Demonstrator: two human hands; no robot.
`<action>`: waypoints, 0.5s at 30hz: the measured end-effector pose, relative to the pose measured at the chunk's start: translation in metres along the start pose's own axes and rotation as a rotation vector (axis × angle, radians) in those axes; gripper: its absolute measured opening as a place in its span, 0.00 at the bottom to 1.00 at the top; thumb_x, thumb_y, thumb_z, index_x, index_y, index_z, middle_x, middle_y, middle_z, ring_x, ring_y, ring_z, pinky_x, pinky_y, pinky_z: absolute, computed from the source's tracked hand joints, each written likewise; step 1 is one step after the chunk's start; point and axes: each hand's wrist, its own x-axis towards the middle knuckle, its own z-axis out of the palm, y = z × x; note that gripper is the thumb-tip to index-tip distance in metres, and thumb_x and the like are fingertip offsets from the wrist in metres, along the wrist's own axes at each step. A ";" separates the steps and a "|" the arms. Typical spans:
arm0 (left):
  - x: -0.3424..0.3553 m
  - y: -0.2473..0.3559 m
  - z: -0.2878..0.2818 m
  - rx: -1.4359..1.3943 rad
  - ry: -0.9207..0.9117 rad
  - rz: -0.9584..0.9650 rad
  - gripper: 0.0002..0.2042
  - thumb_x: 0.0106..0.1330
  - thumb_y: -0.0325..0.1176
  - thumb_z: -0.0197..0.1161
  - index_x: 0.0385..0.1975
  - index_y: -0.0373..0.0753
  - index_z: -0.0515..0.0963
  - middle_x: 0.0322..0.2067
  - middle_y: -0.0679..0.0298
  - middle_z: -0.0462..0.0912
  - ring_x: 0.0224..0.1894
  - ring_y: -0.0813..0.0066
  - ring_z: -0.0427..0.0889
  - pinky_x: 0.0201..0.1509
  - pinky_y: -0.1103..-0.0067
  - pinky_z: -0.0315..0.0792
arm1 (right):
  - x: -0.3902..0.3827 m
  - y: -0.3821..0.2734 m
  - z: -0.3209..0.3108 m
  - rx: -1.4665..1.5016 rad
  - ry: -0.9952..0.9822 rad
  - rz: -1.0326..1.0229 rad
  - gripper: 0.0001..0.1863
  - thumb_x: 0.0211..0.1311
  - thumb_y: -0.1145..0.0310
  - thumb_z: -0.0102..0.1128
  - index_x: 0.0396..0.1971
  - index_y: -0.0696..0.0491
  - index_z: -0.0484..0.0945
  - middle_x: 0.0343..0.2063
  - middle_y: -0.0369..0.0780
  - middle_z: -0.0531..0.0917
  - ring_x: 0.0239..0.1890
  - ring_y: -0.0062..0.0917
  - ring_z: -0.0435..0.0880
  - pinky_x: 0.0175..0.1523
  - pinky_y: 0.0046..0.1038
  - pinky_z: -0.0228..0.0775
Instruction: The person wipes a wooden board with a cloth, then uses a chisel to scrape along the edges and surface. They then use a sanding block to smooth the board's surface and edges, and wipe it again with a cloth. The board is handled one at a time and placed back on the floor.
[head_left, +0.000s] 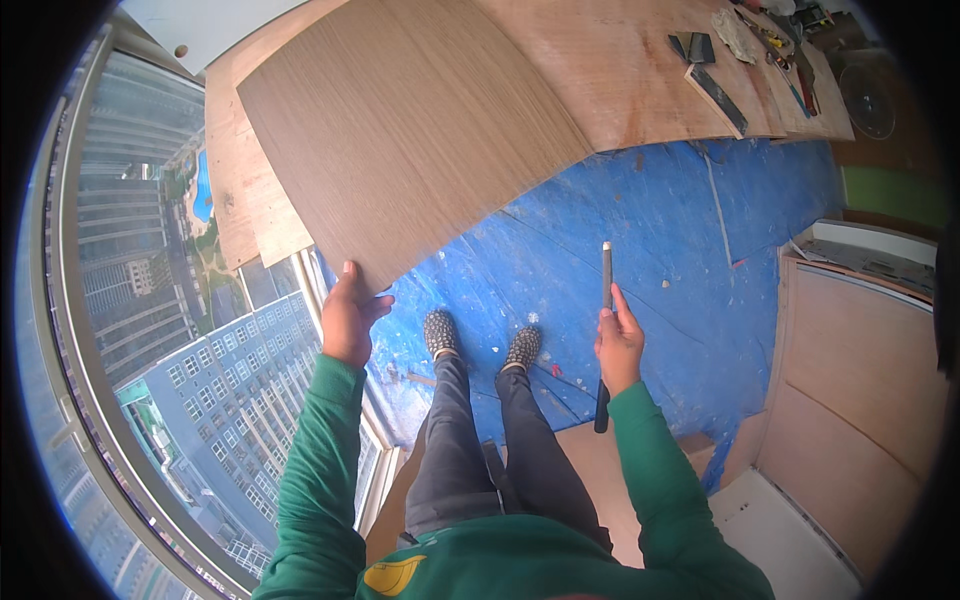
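Observation:
A large wood-grain panel (410, 130) lies on the plywood worktop and juts out past its near edge. At the panel's near left corner, my left hand (350, 315) grips it, with one finger along the edge and others partly hidden. My right hand (620, 345) is closed round a slim, stick-like tool (606, 270), held apart from the panel. This tool has a grey shaft, a pale tip at the far end and a black lower end (601, 410); its exact kind does not show.
Blue sheeting (680, 220) with pale specks covers the floor under my feet. A tall window (200, 300) runs along the left. On the plywood worktop (620, 70), dark offcuts (715, 95) and several hand tools (790, 65) lie at far right. Wooden panels (850, 370) stand at right.

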 end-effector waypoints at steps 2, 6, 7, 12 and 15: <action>-0.008 -0.012 0.028 -0.019 -0.061 -0.006 0.28 0.77 0.55 0.56 0.63 0.37 0.70 0.48 0.56 0.84 0.37 0.63 0.88 0.44 0.71 0.80 | -0.002 0.002 -0.011 -0.028 0.021 0.002 0.27 0.77 0.69 0.56 0.73 0.46 0.69 0.28 0.28 0.74 0.21 0.10 0.66 0.24 0.21 0.64; -0.020 -0.041 0.070 -0.100 -0.141 -0.049 0.31 0.78 0.56 0.53 0.67 0.36 0.65 0.55 0.53 0.82 0.51 0.55 0.86 0.54 0.66 0.76 | -0.002 0.008 -0.015 -0.037 0.030 0.004 0.26 0.77 0.68 0.55 0.73 0.45 0.69 0.28 0.28 0.74 0.21 0.10 0.65 0.25 0.21 0.63; -0.026 -0.045 0.082 -0.122 -0.155 -0.061 0.30 0.78 0.55 0.53 0.68 0.36 0.66 0.57 0.53 0.81 0.54 0.55 0.85 0.58 0.65 0.74 | -0.001 0.009 -0.017 -0.032 0.025 -0.006 0.26 0.78 0.68 0.55 0.73 0.45 0.70 0.28 0.28 0.74 0.21 0.11 0.64 0.25 0.21 0.62; -0.029 -0.068 0.111 -0.108 -0.274 -0.071 0.30 0.77 0.54 0.54 0.66 0.35 0.67 0.57 0.52 0.81 0.56 0.55 0.84 0.60 0.65 0.73 | -0.004 0.006 -0.026 -0.015 0.054 -0.030 0.26 0.78 0.68 0.56 0.73 0.45 0.70 0.30 0.28 0.75 0.23 0.10 0.65 0.26 0.20 0.61; -0.028 -0.070 0.108 0.037 -0.310 -0.015 0.30 0.76 0.56 0.55 0.63 0.34 0.69 0.55 0.50 0.83 0.55 0.56 0.85 0.58 0.66 0.74 | 0.002 0.006 -0.025 -0.052 0.069 -0.079 0.26 0.78 0.68 0.57 0.73 0.46 0.70 0.31 0.29 0.76 0.26 0.10 0.67 0.29 0.18 0.64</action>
